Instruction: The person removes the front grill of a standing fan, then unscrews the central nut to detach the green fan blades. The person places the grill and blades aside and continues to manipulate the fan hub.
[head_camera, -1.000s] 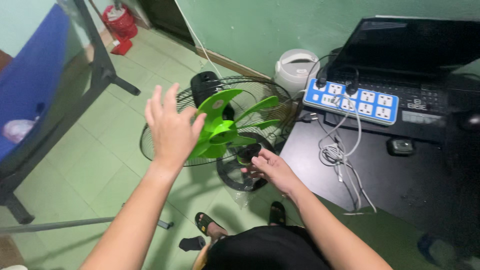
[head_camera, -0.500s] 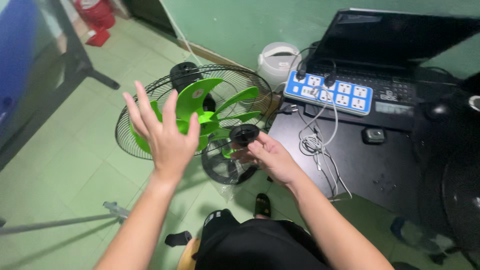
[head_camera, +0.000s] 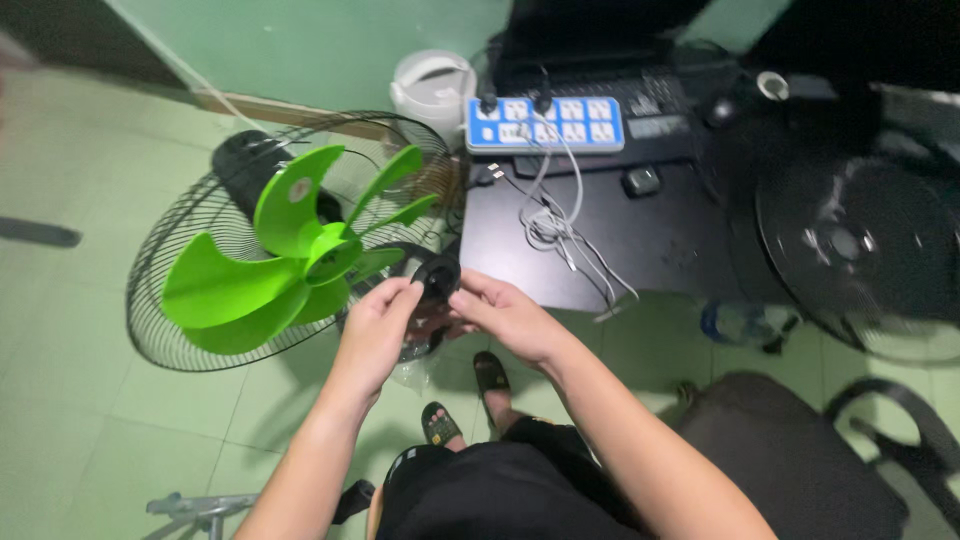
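Green tile floor (head_camera: 80, 420), wire guard (head_camera: 160, 300) cradling green blade (head_camera: 250, 290).

Bright green fan blade (head_camera: 262, 275), black wire grille (head_camera: 160, 262), small black cap (head_camera: 437, 275), blue-and-white power strip (head_camera: 545, 123), black bench (head_camera: 650, 240), pale green tiled floor (head_camera: 90, 420), white pot (head_camera: 432, 85)

Single head-worn view, aimed steeply down and slightly forward from above the lap. Close range on the left hand (head_camera: 375, 335) and right hand (head_camera: 505, 315), meeting mid-frame. Green-bladed fan (head_camera: 270, 255) on the tiled floor (head_camera: 90, 420) at left; low black counter (head_camera: 620, 235) ahead; dark chair (head_camera: 800, 460) at lower right. No second view.
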